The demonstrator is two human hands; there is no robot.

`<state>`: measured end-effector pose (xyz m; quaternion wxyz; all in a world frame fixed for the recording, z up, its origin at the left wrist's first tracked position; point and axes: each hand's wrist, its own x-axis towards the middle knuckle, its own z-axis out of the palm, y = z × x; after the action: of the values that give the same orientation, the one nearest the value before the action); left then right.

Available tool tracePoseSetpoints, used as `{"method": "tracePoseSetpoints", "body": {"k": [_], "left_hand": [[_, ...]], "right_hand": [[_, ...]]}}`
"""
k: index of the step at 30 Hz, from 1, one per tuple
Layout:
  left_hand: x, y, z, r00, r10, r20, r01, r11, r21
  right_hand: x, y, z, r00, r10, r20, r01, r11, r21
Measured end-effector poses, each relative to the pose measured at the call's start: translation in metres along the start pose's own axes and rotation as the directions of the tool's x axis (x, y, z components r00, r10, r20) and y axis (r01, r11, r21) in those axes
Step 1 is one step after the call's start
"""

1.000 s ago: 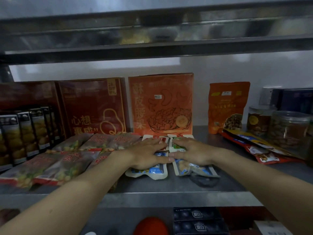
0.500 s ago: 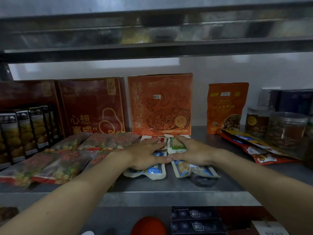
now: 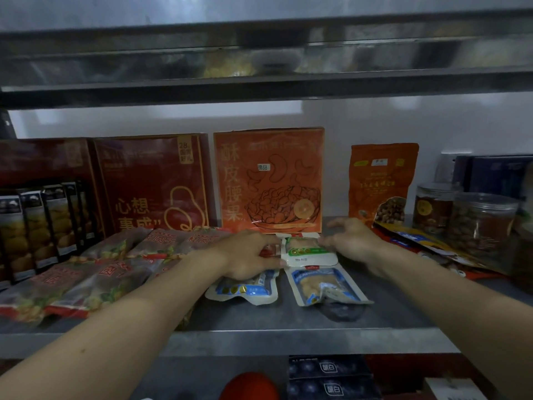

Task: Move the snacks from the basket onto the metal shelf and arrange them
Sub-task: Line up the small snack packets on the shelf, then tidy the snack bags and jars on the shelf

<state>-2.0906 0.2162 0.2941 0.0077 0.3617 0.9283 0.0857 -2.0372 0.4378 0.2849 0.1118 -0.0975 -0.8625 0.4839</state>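
Note:
On the metal shelf (image 3: 259, 319), small snack packets lie in two short columns in front of an orange cashew box (image 3: 271, 180). A green-and-white packet (image 3: 310, 251) lies above a blue packet (image 3: 320, 284); beside them a second blue packet (image 3: 245, 290) lies partly under my left hand (image 3: 248, 255). That hand rests on a red packet (image 3: 269, 252), its fingertips and thumb against the green packet's left edge. My right hand (image 3: 352, 241) hovers with spread fingers at the green packet's right edge. No basket is in view.
Red-trimmed nut bags (image 3: 101, 272) and dark upright boxes (image 3: 43, 220) fill the left. A red gift box (image 3: 153, 183) stands at the back. An orange pouch (image 3: 380, 180), flat packets (image 3: 418, 241) and clear jars (image 3: 481, 220) crowd the right. The upper shelf (image 3: 259, 82) hangs low overhead.
My right hand has lifted off the packets and moved right and back, uncovering the green packet. My left hand stays on the left column.

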Motion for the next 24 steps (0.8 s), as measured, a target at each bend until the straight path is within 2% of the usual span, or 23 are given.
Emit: {"method": "tracePoseSetpoints", "body": {"k": [4,10,13,16,20,24], "left_hand": [[0.001,0.001,0.005,0.998,0.043,0.036,-0.045,0.999,0.028],[0.003,0.002,0.007,0.998,0.054,0.045,-0.055,0.998,0.021],[0.003,0.004,0.004,0.997,0.068,0.02,-0.068,0.997,0.026],[0.003,0.011,-0.001,0.996,0.083,-0.021,-0.082,0.996,0.019],[0.008,0.031,-0.005,0.98,0.131,-0.152,-0.119,0.989,0.089],[0.023,0.07,-0.005,0.955,0.2,-0.217,-0.172,0.975,0.142]], "right_hand": [[0.002,0.005,0.008,1.0,0.023,-0.016,-0.025,0.991,-0.128],[0.002,0.011,0.015,0.999,-0.052,0.014,0.054,0.949,-0.309],[0.0,0.008,0.012,0.996,-0.084,0.014,0.084,0.942,-0.324],[-0.006,0.002,0.004,0.991,-0.132,0.025,0.131,0.918,-0.374],[-0.018,-0.005,-0.018,0.972,-0.228,0.059,0.229,0.852,-0.471],[-0.026,-0.002,-0.052,0.971,-0.238,0.008,0.2,0.798,-0.568]]}}
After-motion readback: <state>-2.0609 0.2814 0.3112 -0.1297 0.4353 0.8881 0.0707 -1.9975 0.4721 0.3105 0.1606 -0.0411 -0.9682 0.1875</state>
